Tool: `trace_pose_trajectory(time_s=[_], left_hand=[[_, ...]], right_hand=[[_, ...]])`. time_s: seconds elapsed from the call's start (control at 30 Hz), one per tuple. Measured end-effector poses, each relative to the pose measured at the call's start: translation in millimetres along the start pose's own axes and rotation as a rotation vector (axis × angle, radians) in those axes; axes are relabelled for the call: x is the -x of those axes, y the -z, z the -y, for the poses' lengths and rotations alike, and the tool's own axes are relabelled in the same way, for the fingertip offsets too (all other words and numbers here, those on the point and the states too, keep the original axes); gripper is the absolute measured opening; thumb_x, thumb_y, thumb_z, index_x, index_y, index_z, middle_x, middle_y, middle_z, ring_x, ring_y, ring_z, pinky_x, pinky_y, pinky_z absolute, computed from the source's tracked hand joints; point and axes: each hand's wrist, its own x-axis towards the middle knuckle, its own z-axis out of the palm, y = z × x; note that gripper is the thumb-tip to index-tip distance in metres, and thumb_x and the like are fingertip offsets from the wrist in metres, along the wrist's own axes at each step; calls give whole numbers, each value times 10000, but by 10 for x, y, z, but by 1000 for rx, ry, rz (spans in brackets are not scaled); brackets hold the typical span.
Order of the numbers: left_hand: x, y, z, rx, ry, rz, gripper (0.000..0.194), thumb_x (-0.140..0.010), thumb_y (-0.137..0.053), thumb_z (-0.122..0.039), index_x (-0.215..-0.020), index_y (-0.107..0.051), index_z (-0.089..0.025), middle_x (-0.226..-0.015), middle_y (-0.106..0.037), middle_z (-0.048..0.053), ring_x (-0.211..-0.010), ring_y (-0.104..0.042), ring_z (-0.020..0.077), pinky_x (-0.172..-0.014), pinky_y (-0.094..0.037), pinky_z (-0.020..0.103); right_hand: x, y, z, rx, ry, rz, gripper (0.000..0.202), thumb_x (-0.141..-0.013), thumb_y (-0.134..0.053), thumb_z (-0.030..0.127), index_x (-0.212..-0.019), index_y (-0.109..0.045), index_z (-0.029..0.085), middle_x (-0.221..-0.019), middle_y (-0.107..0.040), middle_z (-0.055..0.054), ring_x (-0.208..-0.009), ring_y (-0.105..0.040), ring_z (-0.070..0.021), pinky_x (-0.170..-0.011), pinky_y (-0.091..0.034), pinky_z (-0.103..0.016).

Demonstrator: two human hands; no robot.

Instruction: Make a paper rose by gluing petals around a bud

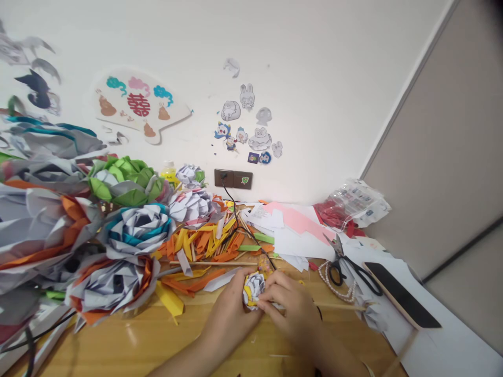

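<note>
A small paper flower (pixel 256 287), white with yellow outer petals, is held between my two hands just above the wooden table. My left hand (pixel 230 303) wraps round its left and lower side, fingers closed on it. On the right, my right hand (pixel 288 298) pinches at the flower's petals with thumb and fingertips. The underside of the flower is hidden by my hands. Folded orange and yellow paper strips (pixel 204 241) lie in a pile just beyond.
Large finished paper flowers (pixel 137 230) crowd the left side. Black-handled scissors (pixel 351 264), a pearl string (pixel 334 285) and a phone (pixel 401 293) lie on the right. A black cable (pixel 236 209) runs down from the wall socket (pixel 233 179). White and pink sheets (pixel 301 222) lie at the back.
</note>
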Motion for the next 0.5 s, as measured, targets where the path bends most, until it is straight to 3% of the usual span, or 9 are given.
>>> trace_pose_trajectory(time_s=[0.13,0.27,0.37,0.5], left_hand=[[-10,5,-24,36,-9,11,382,-676,-556,-131,-1042,-476,-209,-975,-636,40,-883,-598,211,-776,-462,317],[-15,2,-19,45,-21,-4,372,-686,-559,-137,-1043,-478,-202,-975,-633,47,-883,-596,211,-777,-464,324],[-11,-6,10,31,-21,-21,366,-687,-547,-126,-1038,-481,-204,-965,-635,48,-882,-597,216,-778,-464,332],[-8,-20,39,47,19,-8,367,-686,-555,-135,-1037,-471,-204,-931,-642,44,-853,-607,219,-750,-475,330]], right_hand=[[-17,19,-13,44,90,26,222,-912,-416,224,-801,-606,191,-825,-612,-40,-728,-560,-145,-626,-424,-263],[-35,3,-12,222,223,-32,312,-954,-326,216,-797,-594,179,-774,-622,-36,-671,-538,-145,-584,-403,-276],[-43,5,23,424,399,-66,346,-952,-298,143,-784,-599,168,-730,-628,-41,-595,-501,-145,-535,-363,-289],[-38,45,80,547,523,1,327,-912,-334,65,-754,-598,176,-742,-637,-57,-535,-475,-140,-514,-325,-300]])
